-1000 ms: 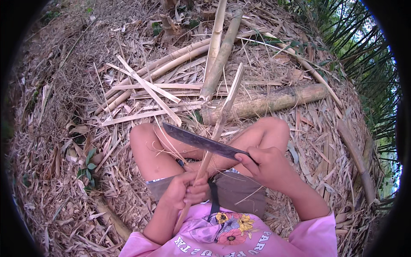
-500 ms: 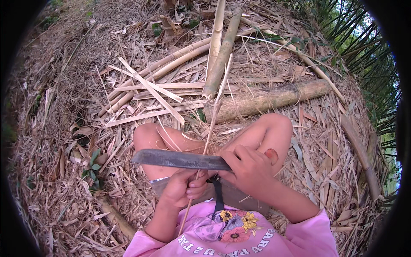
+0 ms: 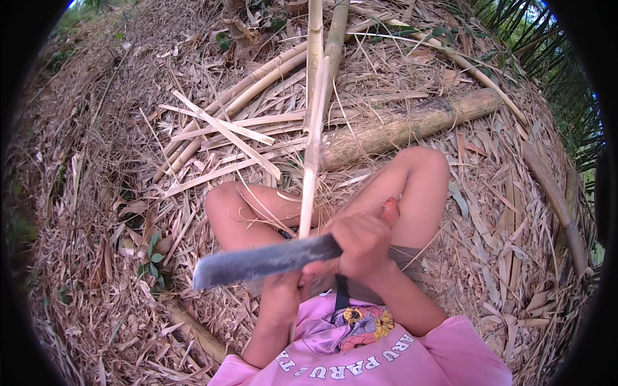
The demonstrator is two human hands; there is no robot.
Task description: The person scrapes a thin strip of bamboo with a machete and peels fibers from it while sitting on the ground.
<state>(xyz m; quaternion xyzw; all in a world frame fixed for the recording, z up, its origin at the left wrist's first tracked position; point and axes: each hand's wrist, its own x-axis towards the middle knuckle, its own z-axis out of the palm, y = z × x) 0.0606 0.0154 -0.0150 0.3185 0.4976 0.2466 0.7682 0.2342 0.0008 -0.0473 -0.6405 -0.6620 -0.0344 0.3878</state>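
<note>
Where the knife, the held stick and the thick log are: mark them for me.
Knife [image 3: 265,262]: head view, middle of the blade.
Held stick [image 3: 313,148]: head view, middle of its bare length.
Thick log [image 3: 409,130]: head view, middle of its side.

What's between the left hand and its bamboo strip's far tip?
In the head view, the knife blade, held by the right hand, crosses the strip there; contact is unclear.

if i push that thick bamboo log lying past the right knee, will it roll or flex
The thick bamboo log would probably roll, since it looks round, though the uneven dry litter around it may slow that. It's likely stiff too, being thick and nearly straight with no visible sag.
</note>
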